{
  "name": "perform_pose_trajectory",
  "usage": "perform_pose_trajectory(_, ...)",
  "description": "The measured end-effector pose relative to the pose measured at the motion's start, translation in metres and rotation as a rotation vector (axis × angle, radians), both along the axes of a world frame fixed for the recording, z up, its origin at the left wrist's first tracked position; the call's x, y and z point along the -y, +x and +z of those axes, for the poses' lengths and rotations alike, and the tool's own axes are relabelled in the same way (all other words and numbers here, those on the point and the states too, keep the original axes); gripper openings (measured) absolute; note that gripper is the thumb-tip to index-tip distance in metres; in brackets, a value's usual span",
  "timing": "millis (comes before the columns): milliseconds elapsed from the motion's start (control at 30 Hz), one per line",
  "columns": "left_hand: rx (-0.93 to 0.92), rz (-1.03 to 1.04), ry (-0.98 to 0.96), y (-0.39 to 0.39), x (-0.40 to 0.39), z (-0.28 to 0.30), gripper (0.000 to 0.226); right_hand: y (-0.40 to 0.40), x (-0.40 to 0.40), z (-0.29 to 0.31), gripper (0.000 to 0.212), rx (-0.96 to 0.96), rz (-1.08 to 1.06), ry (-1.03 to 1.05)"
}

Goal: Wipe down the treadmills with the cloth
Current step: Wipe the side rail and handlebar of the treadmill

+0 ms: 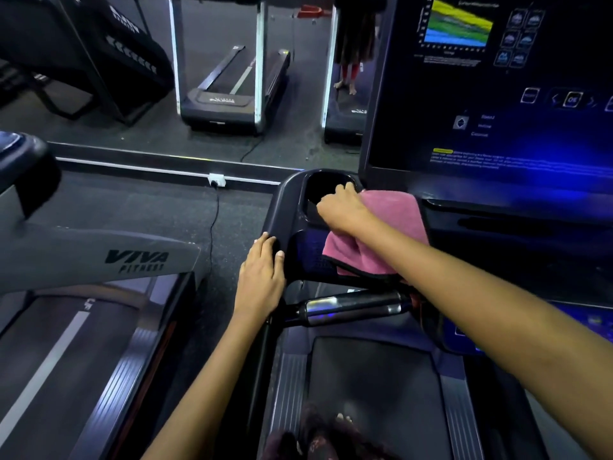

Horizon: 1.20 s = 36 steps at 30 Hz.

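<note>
The right hand [341, 210] gripped the pink cloth [388, 234] beside the cup holder [326, 190]; the left hand [262, 277], fingers flat, rested left of it. Console wiping appeared underway; the holder's hollow likely needed wiping next.

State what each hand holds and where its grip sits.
Right hand holds the pink cloth at its upper left part, by the cup holder. Left hand holds nothing, resting flat on the console edge.

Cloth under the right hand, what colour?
Pink, with a dark edge trim; the cloth shows best in the head view.
</note>
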<state>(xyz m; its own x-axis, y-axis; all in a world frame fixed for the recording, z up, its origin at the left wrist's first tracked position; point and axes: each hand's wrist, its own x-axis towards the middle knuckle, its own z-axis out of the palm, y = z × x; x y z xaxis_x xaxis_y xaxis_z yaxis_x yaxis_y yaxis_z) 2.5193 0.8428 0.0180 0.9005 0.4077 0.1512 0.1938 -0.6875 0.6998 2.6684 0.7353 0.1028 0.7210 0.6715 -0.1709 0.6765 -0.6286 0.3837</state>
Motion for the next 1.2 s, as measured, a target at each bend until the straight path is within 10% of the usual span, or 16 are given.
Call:
perform_pose_trajectory(367,-0.001,-0.007,0.115,0.003,0.001,0.0,0.032,0.028,0.004,-0.016,0.025,-0.569,-0.134,0.674)
perform_pose_trajectory(533,-0.138,-0.007,0.334,0.019,-0.005,0.018,0.031,0.039,0.008,-0.017,0.023,-0.585,-0.111,0.581)
perform_pose_trajectory(867,-0.18,-0.015,0.038,0.108,-0.02,0.024,0.054,0.038,0.0,-0.031,0.046,-0.567,-0.241,0.869)
perform_pose_trajectory(1200,-0.244,0.031,0.184,0.112,-0.015,0.011,0.051,0.055,-0.016,-0.033,0.049,-0.548,-0.432,1.057)
